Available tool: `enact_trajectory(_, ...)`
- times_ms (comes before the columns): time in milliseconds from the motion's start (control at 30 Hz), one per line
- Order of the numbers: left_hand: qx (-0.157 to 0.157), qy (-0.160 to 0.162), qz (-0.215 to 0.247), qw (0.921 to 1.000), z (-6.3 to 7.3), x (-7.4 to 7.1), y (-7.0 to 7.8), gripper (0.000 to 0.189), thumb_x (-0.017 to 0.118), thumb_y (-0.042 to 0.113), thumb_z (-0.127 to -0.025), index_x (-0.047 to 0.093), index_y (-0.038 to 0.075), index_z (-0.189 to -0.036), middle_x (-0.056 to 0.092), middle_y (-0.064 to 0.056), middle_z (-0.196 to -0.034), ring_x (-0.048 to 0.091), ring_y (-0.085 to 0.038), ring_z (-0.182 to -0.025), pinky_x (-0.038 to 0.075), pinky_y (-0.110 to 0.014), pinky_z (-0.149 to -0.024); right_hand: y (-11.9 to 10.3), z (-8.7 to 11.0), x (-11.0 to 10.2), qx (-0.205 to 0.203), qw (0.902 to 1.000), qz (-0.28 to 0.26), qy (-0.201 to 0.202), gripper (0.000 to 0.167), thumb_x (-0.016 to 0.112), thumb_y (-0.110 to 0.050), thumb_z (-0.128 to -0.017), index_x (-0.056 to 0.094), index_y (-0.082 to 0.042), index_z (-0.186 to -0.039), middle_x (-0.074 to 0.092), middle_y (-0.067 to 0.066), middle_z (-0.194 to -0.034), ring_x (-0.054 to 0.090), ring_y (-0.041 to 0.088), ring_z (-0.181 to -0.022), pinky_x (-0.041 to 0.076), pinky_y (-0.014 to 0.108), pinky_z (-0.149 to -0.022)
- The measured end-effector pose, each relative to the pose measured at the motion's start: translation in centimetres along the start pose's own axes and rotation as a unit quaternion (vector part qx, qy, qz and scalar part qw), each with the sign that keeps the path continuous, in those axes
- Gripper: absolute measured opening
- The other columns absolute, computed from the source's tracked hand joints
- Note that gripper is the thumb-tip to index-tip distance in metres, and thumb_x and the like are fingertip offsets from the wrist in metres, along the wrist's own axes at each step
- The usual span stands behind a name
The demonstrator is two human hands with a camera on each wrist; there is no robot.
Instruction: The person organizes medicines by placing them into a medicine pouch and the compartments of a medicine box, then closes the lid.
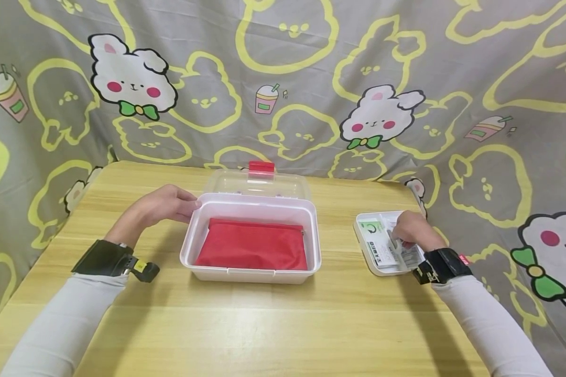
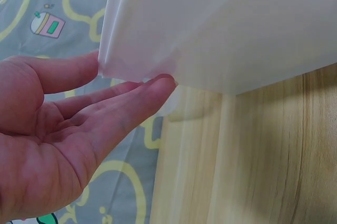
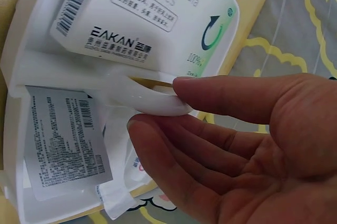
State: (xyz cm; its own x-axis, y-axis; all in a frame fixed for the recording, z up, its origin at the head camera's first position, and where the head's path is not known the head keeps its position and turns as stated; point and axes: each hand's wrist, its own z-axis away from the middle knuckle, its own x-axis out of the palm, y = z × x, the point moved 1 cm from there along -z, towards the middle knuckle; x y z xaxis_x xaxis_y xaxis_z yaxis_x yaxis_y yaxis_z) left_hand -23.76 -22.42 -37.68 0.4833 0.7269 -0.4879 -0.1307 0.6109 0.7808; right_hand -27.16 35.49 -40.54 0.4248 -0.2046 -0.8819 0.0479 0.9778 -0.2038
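A white plastic storage box stands on the table, its clear lid with a red latch tipped back. Inside lies a red zip pouch. My left hand holds the box's left rim between thumb and fingers. To the right, my right hand pinches the curved white handle of a divided white tray. One compartment holds a capsule carton; in the other are a silver blister pack and a white packet, partly hidden.
The wooden table ends at a grey curtain with cartoon prints, which hangs behind it and at both sides. The tray sits near the table's right edge. Bare tabletop lies between box and tray.
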Motion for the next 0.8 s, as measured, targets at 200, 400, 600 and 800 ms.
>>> enact_trajectory(200, 0.0, 0.0, 0.01, 1.0, 0.09, 0.03, -0.05, 0.053, 0.056, 0.024, -0.103, 0.049, -0.013, -0.141, 0.059, -0.031, -0.136, 0.07, -0.037, -0.113, 0.049, -0.052, -0.103, 0.08, -0.29, 0.21, 0.01, 0.9999, 0.001, -0.006, 0.014, 0.059, -0.005, -0.081, 0.055, -0.004, -0.068, 0.062, 0.009, -0.062, 0.065, 0.014, -0.051, 0.052, 0.024, -0.052)
enact_trajectory(400, 0.001, 0.0, 0.016, 0.9999, 0.06, 0.1, -0.17, 0.052, 0.056, 0.023, -0.103, 0.049, -0.012, -0.141, 0.06, -0.031, -0.136, 0.07, -0.036, -0.113, 0.049, -0.052, -0.103, 0.23, -0.43, 0.38, 0.005, 1.0, 0.007, 0.001, 0.015, 0.06, -0.006, -0.081, 0.055, -0.004, -0.067, 0.063, 0.009, -0.059, 0.064, 0.014, -0.05, 0.047, 0.022, -0.049)
enact_trajectory(600, 0.003, 0.001, 0.018, 0.9998, -0.01, 0.13, -0.32, 0.052, 0.057, 0.024, -0.103, 0.049, -0.012, -0.141, 0.06, -0.03, -0.136, 0.07, -0.036, -0.114, 0.049, -0.052, -0.103, 0.28, -0.41, 0.44, 0.0, 0.9999, 0.012, 0.008, 0.019, 0.061, -0.008, -0.081, 0.055, -0.006, -0.064, 0.062, 0.007, -0.057, 0.064, 0.014, -0.049, 0.046, 0.022, -0.051)
enact_trajectory(800, 0.004, 0.003, 0.02, 0.9998, -0.05, 0.07, -0.24, 0.052, 0.057, 0.022, -0.103, 0.05, -0.013, -0.14, 0.059, -0.031, -0.136, 0.069, -0.037, -0.114, 0.05, -0.051, -0.102, -0.01, -0.32, 0.02, 0.01, 0.9998, -0.006, 0.014, 0.018, 0.062, -0.007, -0.082, 0.056, -0.003, -0.065, 0.061, 0.008, -0.059, 0.063, 0.014, -0.05, 0.047, 0.023, -0.051)
